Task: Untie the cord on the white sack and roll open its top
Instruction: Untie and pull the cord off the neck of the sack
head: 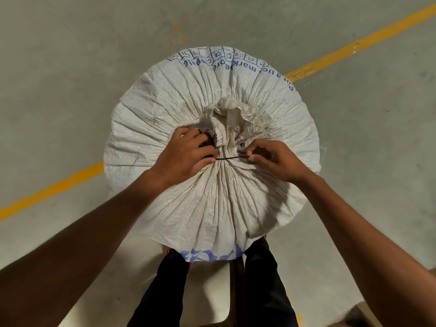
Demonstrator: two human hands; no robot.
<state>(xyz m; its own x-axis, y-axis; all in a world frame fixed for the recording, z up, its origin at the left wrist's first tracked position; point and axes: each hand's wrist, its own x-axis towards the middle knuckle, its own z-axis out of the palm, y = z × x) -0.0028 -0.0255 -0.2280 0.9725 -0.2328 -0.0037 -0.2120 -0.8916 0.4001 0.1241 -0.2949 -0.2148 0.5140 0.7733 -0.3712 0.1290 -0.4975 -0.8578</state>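
Observation:
A full white woven sack [184, 100] with blue print stands upright on the floor in front of me, seen from above. Its top is gathered into a crumpled neck [233, 123] at the middle. A thin dark cord [232, 157] runs taut across the near side of the neck. My left hand [186, 154] presses against the neck's left side, fingers curled into the folds, with the cord's left end at its thumb. My right hand [276, 159] pinches the cord's right end between thumb and fingertips.
The sack stands on a grey concrete floor [70, 90] crossed by a yellow painted line [354, 47]. My legs in dark trousers [264, 279] are right below the sack. A brown object's corner [363, 312] shows at the bottom right.

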